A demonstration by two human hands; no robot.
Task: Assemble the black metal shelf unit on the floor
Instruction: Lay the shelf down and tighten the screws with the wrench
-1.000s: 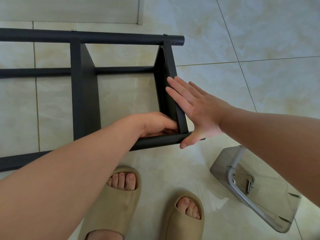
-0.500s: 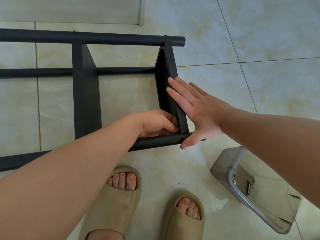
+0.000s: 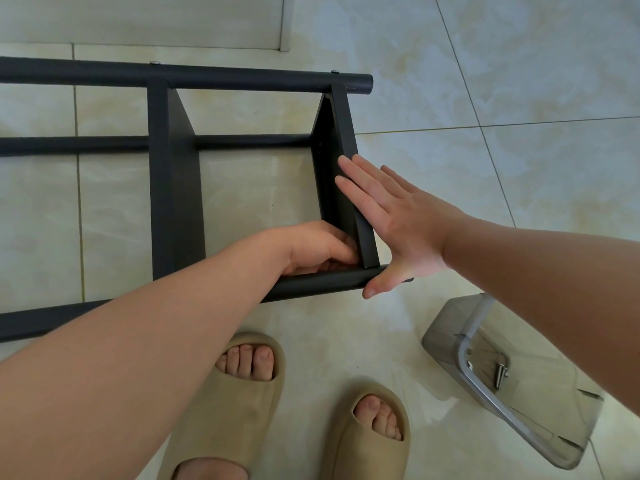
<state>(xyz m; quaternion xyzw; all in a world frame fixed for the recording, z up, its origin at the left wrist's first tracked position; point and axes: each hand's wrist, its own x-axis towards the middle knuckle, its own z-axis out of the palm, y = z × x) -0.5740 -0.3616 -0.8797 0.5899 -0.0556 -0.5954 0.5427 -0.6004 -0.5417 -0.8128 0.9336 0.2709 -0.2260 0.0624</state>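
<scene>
The black metal shelf unit (image 3: 175, 188) lies on its side on the tiled floor, long round poles running left to right with flat shelf panels between them. My right hand (image 3: 391, 220) lies flat with straight fingers against the outer face of the end panel (image 3: 346, 133), thumb over the near pole (image 3: 311, 284). My left hand (image 3: 318, 249) reaches inside the frame at the corner where that panel meets the near pole, fingers curled there. Whatever those fingers hold is hidden.
A smoky transparent plastic box (image 3: 512, 386) lies tipped on the floor at the lower right, with small metal screws (image 3: 500, 374) inside. My two feet in beige slippers (image 3: 242, 386) stand just in front of the near pole. A pale skirting board (image 3: 145, 22) runs along the top.
My left hand's fingers have shifted slightly at the inner corner. My right hand stays pressed flat on the end panel and the shelf has not moved.
</scene>
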